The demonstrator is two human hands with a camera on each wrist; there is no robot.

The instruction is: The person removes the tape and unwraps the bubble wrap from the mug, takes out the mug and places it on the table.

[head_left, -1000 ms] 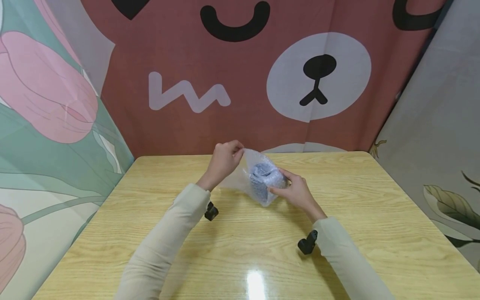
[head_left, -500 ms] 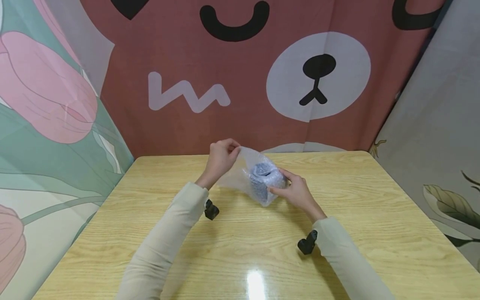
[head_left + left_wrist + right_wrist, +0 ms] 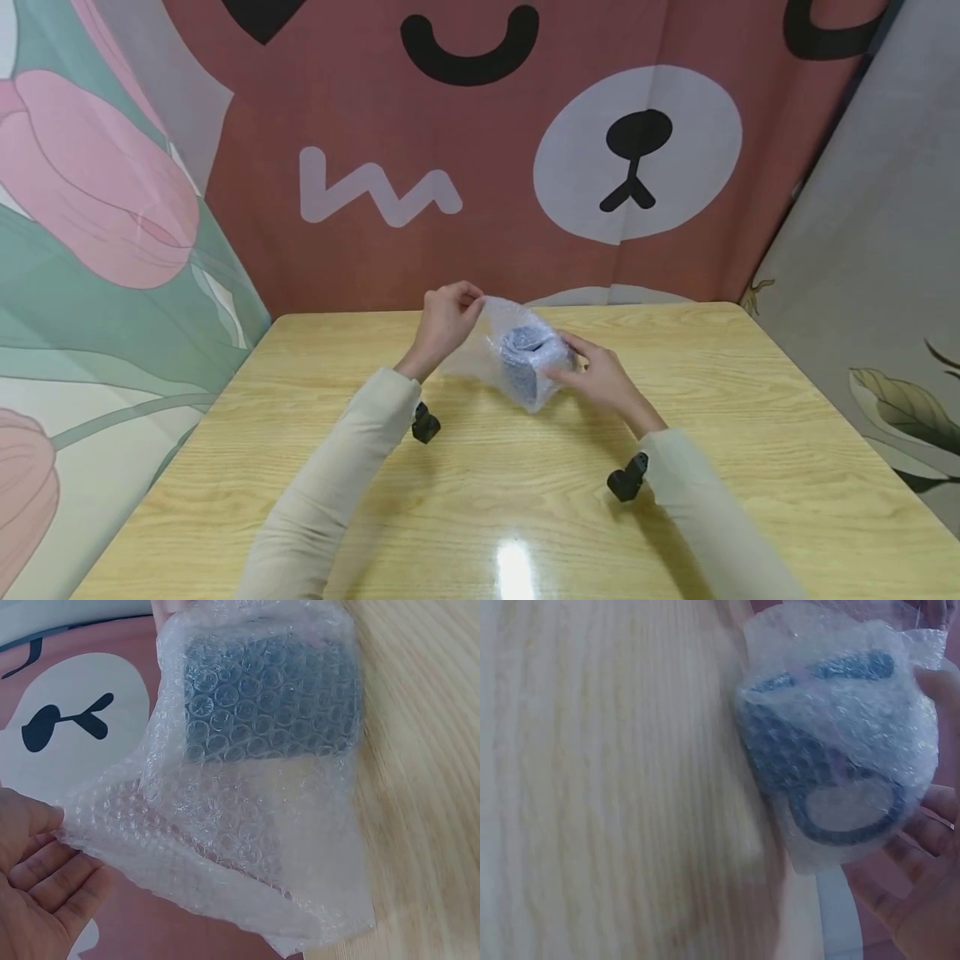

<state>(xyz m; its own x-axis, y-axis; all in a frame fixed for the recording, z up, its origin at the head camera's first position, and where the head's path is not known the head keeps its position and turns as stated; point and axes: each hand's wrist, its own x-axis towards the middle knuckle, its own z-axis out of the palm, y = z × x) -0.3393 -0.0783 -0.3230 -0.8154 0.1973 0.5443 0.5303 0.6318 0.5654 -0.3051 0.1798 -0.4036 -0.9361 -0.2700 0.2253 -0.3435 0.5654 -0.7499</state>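
Observation:
A dark blue mug is wrapped in bubble wrap near the back middle of the table. Its looped handle shows through the plastic in the right wrist view. My left hand pinches the loose edge of the bubble wrap and holds it up and out to the left. In the left wrist view that sheet spreads as a slack flap below the mug. My right hand holds the wrapped mug from the right, thumb in front and fingers at the far side, partly hidden by the bundle.
The bundle is over a wood-grain table. Behind the table's back edge hangs a brown cloth with a bear face. Printed cloths flank the left and right sides. A small black camera sits on each wrist.
My right wrist and its camera have shifted slightly right, and the right thumb has slid a little along the wrap. The left hand still holds the sheet edge, almost unmoved.

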